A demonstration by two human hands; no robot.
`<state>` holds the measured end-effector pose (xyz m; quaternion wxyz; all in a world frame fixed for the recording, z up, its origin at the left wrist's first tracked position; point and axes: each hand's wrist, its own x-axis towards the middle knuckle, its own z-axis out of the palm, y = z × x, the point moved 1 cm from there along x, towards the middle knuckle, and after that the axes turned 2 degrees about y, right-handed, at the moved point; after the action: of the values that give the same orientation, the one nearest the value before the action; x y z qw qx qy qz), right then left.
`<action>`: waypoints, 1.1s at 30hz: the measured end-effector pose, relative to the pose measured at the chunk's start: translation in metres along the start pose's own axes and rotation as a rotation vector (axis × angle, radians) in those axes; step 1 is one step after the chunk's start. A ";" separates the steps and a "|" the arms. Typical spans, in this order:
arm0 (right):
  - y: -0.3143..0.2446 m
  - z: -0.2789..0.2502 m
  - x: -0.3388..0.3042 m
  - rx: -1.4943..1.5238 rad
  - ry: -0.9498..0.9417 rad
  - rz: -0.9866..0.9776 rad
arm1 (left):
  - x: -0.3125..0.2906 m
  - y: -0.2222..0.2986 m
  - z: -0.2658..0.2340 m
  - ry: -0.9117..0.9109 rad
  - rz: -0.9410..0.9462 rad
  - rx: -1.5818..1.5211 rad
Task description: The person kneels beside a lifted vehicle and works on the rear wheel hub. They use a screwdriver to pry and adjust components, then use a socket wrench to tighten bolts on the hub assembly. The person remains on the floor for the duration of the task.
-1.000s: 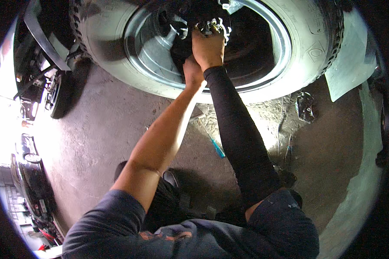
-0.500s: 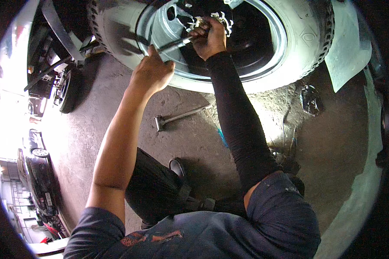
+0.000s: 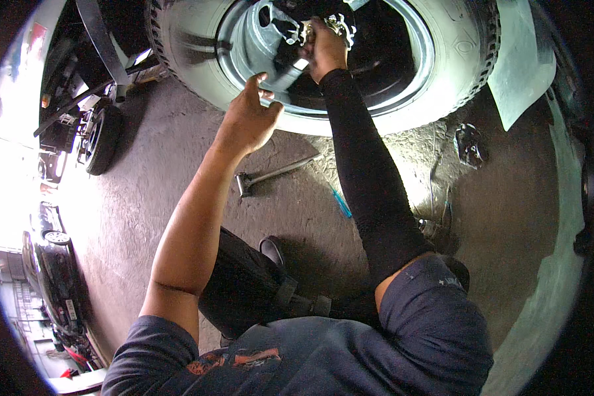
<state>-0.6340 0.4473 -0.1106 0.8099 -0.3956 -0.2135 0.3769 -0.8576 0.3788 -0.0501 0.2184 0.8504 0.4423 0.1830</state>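
Note:
At the top stands a large wheel with its tyre (image 3: 191, 66) and pale metal rim (image 3: 424, 72), the hub (image 3: 340, 28) brightly lit in its middle. My right hand (image 3: 328, 53), on a black-sleeved arm, is closed at the hub, fingers curled and partly hidden. A bar-like metal tool (image 3: 288, 75), smeared by motion, slants from that hand toward the lower left; its far end is hard to make out. Beside the tool, in front of the rim's lower left, my left hand (image 3: 247, 122) has its fingers apart and holds nothing.
A hammer-like tool (image 3: 277, 173) and a thin blue item (image 3: 341, 203) lie on the concrete floor below the wheel. To the right are a dark crumpled-looking object (image 3: 468, 146) and a hanging pale flap (image 3: 525, 79). Vehicles, one a dark car (image 3: 56, 277), stand at left.
My left hand has come off the bar-like tool, opened and shifted slightly right. The tool has swung and now blurs nearer my right hand, which stays at the hub.

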 end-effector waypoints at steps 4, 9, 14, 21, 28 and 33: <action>0.011 -0.028 -0.017 -0.770 0.279 -0.581 | -0.002 -0.003 -0.005 -0.013 -0.034 -0.004; 0.023 -0.034 -0.032 -0.697 0.223 -0.451 | -0.002 -0.012 -0.008 -0.074 -0.061 -0.153; 0.022 -0.026 -0.035 0.435 0.208 0.238 | 0.003 -0.015 -0.002 -0.054 0.021 -0.062; 0.040 -0.023 -0.026 0.665 0.177 0.289 | -0.006 -0.014 -0.006 -0.068 -0.020 -0.068; 0.044 -0.013 -0.020 0.803 0.088 0.292 | -0.005 -0.014 -0.006 -0.091 -0.017 -0.062; 0.033 -0.004 -0.018 1.097 0.110 0.292 | -0.008 -0.002 -0.008 -0.114 -0.046 -0.127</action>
<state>-0.6574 0.4451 -0.1403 0.8462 0.0383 0.1128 0.5193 -0.8675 0.3749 -0.0454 0.3010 0.8335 0.4361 0.1568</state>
